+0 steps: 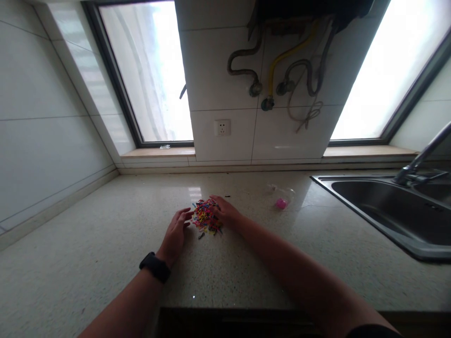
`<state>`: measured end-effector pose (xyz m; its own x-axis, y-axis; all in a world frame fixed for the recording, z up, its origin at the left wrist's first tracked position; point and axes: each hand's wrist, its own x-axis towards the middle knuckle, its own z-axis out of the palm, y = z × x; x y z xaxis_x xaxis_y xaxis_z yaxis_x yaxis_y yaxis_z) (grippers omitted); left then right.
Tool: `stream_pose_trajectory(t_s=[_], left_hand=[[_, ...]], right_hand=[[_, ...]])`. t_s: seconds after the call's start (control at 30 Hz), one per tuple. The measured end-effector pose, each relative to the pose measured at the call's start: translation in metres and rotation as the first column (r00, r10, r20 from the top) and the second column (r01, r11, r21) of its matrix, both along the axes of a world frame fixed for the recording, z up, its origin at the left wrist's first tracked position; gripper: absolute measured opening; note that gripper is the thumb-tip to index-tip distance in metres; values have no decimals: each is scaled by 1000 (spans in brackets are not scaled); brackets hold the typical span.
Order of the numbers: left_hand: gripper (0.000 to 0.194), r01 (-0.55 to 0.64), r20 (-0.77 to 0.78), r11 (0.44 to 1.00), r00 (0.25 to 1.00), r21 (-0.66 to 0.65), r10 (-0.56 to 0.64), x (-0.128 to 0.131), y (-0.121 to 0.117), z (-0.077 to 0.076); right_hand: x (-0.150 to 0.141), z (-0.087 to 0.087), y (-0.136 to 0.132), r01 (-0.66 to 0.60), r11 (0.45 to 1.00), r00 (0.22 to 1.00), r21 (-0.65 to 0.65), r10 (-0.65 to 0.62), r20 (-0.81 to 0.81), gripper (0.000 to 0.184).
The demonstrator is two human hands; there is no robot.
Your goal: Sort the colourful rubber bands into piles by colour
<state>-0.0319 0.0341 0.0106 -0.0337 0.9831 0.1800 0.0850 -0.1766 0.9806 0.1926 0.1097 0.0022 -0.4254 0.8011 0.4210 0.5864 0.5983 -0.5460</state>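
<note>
A heap of small multicoloured pieces [202,217], which look like little elastic hair ties, lies on the pale speckled countertop [225,267]. At its left edge is my left hand [176,228], fingers stretched out and slightly apart, with a dark watch on the wrist. My right hand [226,211] rests against the heap's right side, its fingers reaching over the far edge and thumb near the pieces. Both hands are open around the heap, and neither visibly grips a piece. One dark piece [201,235] lies just in front of the heap.
To the right lies a clear plastic bag [289,195] with a pink thing [281,203] in it. Farther right is a steel sink [373,211] with a faucet [408,173]. A tiled wall with a socket [222,127] and hoses stands behind, between two windows.
</note>
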Motion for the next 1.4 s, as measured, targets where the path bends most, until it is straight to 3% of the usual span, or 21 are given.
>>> stream_pose_trajectory(t_s=[0.1, 0.13, 0.2, 0.3, 0.4, 0.53, 0.67, 0.77, 0.9, 1.0, 1.2, 1.4], left_hand=[[50, 32, -277, 993, 961, 114, 1, 2, -4, -2], [53, 76, -421, 982, 907, 173, 4, 3, -6, -3], [66, 203, -687, 944, 726, 259, 33, 5, -11, -7], [78, 304, -875, 913, 472, 272, 104, 7, -14, -14], [66, 226, -910, 938, 381, 261, 162, 5, -11, -17], [52, 147, -902, 947, 374, 286, 214, 2, -4, -12], [48, 101, -877, 946, 415, 309, 242, 1, -1, -8], [46, 86, -851, 948, 472, 307, 232, 1, 0, -7], [43, 70, -837, 959, 509, 274, 201, 0, 0, -6], [42, 57, -835, 967, 519, 248, 183, 0, 0, -5], [39, 60, -813, 967, 556, 248, 174, -1, 0, -4], [40, 70, -822, 969, 545, 238, 162, -1, 1, -4]], right_hand=[[21, -1, 19, 234, 972, 970, 8, -233, -66, 57], [28, -1, 24, 309, 951, 951, -3, -309, -19, 56], [35, -1, 30, 377, 926, 922, -31, -372, 111, 55], [34, 1, 27, 228, 972, 954, -57, -211, 212, 51], [29, 4, 15, -38, 994, 996, -107, 47, 81, 51], [26, 7, -3, -144, 980, 987, -139, 131, -96, 53], [19, 14, -15, -130, 991, 978, 29, 124, 165, 76], [10, 20, -15, -112, 993, 962, 43, 97, 255, 55], [3, 22, -6, -104, 994, 985, 21, 101, 137, 23], [2, 22, 0, -42, 998, 999, 41, 43, -19, 11], [7, 30, 2, 35, 999, 961, -28, -42, -275, 20], [21, 28, 4, 33, 999, 952, 11, -28, -304, 22]])
